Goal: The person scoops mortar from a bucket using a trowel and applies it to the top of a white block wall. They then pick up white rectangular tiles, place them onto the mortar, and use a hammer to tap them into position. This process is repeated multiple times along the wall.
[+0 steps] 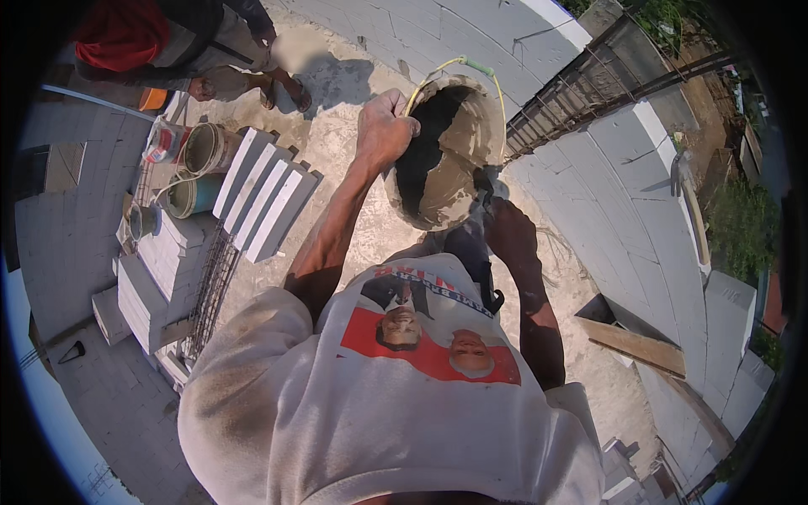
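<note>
A mortar-smeared bucket (491,105) is tilted in front of me, its mouth facing up toward me. Grey mortar (459,172) coats its inside, and shadow darkens the left part. My left hand (387,130) is closed on the bucket's left rim. The thin yellow handle (431,74) arches over the far side, with a green piece on it. Beside the lower right rim, my right hand (509,231) has its fingers curled. A dark object (486,181) reaches from near that hand to the rim; its kind is unclear.
White blocks (268,194) stand in a row at left, near several buckets (192,195) and a steel rebar cage (212,286). A co-worker (181,46) bends at the upper left. A block wall (602,194) with rebar (581,97) runs along the right, beside a wooden board (635,347).
</note>
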A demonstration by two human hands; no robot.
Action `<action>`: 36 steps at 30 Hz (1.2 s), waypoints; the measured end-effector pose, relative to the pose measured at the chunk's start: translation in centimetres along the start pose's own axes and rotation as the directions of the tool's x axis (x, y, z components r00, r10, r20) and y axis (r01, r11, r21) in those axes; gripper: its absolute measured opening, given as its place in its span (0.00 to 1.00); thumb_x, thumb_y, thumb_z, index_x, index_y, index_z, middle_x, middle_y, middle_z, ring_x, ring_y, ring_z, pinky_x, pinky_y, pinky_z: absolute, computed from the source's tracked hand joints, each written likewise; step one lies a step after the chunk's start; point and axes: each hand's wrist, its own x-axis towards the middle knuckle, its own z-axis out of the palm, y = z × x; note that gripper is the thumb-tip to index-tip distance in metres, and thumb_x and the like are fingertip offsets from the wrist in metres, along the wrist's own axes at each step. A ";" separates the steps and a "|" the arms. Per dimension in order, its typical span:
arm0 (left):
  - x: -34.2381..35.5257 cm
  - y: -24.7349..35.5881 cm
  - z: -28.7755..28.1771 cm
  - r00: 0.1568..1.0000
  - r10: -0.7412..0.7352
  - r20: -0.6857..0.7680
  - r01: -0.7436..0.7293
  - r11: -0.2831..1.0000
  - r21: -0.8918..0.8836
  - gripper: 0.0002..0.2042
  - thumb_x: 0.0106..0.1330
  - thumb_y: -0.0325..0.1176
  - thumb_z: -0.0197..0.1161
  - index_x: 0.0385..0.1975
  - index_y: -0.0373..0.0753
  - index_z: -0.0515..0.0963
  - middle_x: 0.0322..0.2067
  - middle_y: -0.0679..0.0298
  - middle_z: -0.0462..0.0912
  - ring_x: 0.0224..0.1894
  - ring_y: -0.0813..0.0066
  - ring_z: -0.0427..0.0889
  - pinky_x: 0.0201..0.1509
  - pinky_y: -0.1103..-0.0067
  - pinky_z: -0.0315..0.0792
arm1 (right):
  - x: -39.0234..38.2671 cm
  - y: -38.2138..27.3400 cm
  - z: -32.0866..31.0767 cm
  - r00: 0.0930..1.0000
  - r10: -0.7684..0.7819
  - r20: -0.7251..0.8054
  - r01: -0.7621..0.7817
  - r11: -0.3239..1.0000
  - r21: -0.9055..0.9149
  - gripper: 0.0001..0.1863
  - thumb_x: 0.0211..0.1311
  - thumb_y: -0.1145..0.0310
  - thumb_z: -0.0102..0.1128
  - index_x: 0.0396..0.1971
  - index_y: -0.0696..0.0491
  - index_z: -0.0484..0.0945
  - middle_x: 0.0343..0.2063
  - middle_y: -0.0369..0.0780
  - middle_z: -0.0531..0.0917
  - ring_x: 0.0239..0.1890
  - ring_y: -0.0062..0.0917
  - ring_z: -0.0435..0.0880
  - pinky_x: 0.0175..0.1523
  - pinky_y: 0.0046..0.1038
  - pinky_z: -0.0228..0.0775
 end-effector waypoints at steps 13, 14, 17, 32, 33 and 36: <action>20.4 -3.9 -7.4 0.999 0.008 -0.036 -0.007 1.000 0.028 0.14 0.44 0.23 0.65 0.18 0.40 0.62 0.17 0.68 0.64 0.24 0.77 0.64 0.27 0.74 0.62 | 24.5 -10.2 1.3 0.930 -0.258 -0.261 0.261 0.965 -0.026 0.08 0.62 0.69 0.59 0.36 0.58 0.81 0.34 0.51 0.84 0.32 0.43 0.88 0.35 0.41 0.81; 21.9 -4.3 -7.6 0.999 -0.018 -0.040 0.019 1.000 0.023 0.15 0.44 0.21 0.64 0.17 0.41 0.61 0.17 0.72 0.63 0.24 0.81 0.63 0.27 0.77 0.61 | 25.6 -10.6 1.2 0.925 -0.240 -0.296 0.286 0.951 0.121 0.09 0.63 0.69 0.59 0.34 0.59 0.81 0.33 0.52 0.84 0.32 0.43 0.88 0.35 0.41 0.81; 26.5 -4.5 -7.7 0.994 -0.078 -0.078 0.079 0.997 0.011 0.15 0.44 0.23 0.65 0.18 0.40 0.61 0.17 0.70 0.63 0.23 0.78 0.63 0.27 0.74 0.61 | 29.4 -11.9 -1.7 0.957 -0.286 0.049 0.289 0.954 -0.081 0.10 0.64 0.67 0.58 0.30 0.58 0.83 0.31 0.52 0.83 0.32 0.45 0.87 0.37 0.44 0.80; 40.7 -9.6 -7.1 0.937 -0.311 -0.156 0.304 0.950 -0.071 0.21 0.56 0.32 0.78 0.17 0.41 0.65 0.17 0.72 0.66 0.22 0.80 0.61 0.26 0.75 0.59 | 43.9 -5.5 2.4 0.866 -0.419 0.274 0.159 0.748 0.644 0.27 0.63 0.52 0.70 0.47 0.62 0.81 0.37 0.55 0.85 0.44 0.46 0.86 0.51 0.42 0.75; 41.5 -12.2 -7.0 0.926 -0.338 -0.166 0.320 0.939 -0.127 0.21 0.57 0.32 0.77 0.17 0.42 0.66 0.17 0.75 0.66 0.22 0.81 0.60 0.25 0.75 0.56 | 43.8 -5.0 1.9 0.887 -0.422 0.190 0.267 0.802 0.535 0.27 0.64 0.49 0.68 0.47 0.60 0.82 0.37 0.55 0.85 0.42 0.42 0.87 0.49 0.39 0.76; 43.9 -17.8 -4.1 0.921 -0.382 -0.080 0.331 0.872 -0.360 0.14 0.59 0.21 0.71 0.22 0.44 0.71 0.19 0.74 0.73 0.17 0.84 0.64 0.21 0.81 0.60 | 40.7 -2.5 0.9 0.987 -0.141 -0.078 0.159 0.793 0.588 0.24 0.63 0.50 0.70 0.34 0.61 0.81 0.26 0.49 0.83 0.30 0.35 0.84 0.39 0.34 0.74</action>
